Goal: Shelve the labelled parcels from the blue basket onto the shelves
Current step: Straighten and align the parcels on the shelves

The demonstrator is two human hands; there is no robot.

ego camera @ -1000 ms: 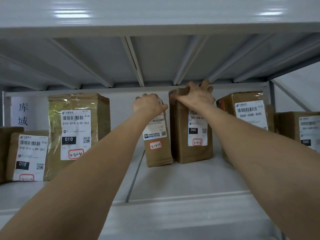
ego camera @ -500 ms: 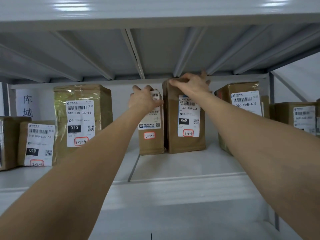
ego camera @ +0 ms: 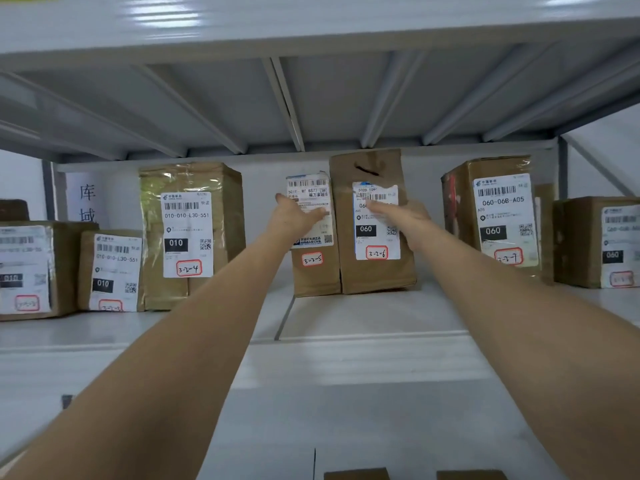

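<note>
Two brown parcels stand upright side by side at the back of the grey shelf. The smaller parcel carries a red-framed tag 3-2-5; the taller parcel carries 3-2-6. My left hand lies with fingers stretched flat against the front label of the smaller parcel. My right hand is stretched out in front of the taller parcel's label and right edge, fingers extended, gripping nothing. The blue basket is out of view.
Left of the pair stand a taped parcel tagged 3-2-4 and two lower boxes. To the right are a parcel marked 060-06B-A05 and another box. The shelf above hangs close overhead.
Both hands have come down off the tops of the two parcels and now lie lower, against their front faces. The view has shifted slightly.
</note>
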